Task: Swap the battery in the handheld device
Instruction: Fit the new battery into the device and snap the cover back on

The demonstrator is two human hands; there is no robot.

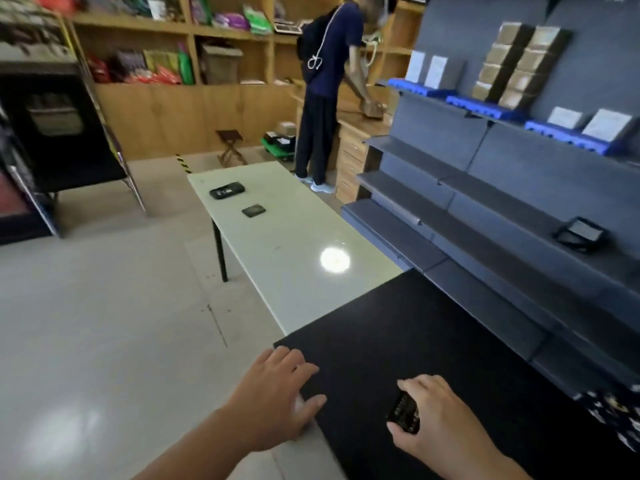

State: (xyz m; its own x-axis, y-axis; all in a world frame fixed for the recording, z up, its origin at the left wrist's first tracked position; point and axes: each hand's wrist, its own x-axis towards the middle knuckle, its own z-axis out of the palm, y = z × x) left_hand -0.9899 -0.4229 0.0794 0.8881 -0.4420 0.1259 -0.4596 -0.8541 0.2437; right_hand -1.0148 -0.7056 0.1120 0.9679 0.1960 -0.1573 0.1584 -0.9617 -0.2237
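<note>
On the black mat (433, 341) at the near end of the table (294, 271), the right hand (436, 420) is closed around a small dark device (403, 413), thumb on its near edge and fingers curled over its far side, holding it just above or against the mat; which one cannot be told. The left hand (277, 393) lies flat and spread on the mat's near-left corner, holding nothing. Well beyond the mat, toward the table's far end, lie two dark things: a longer handset (227, 190) and, nearer the mat, a small flat block (254, 211) that is probably a battery. Blur hides any detail on either.

The swap looks barely begun; no cover appears to be off the device, though its back is hidden.

Risks from here:
- Both far items sit well out of reach from the mat, so stretching for them with the device in hand could drop it on the hard floor (104, 323).
- The block and the handset look alike at this range, and the wrong one could be picked up.
- Prying one-handed, the device may slip; the left hand should steady it.
</note>
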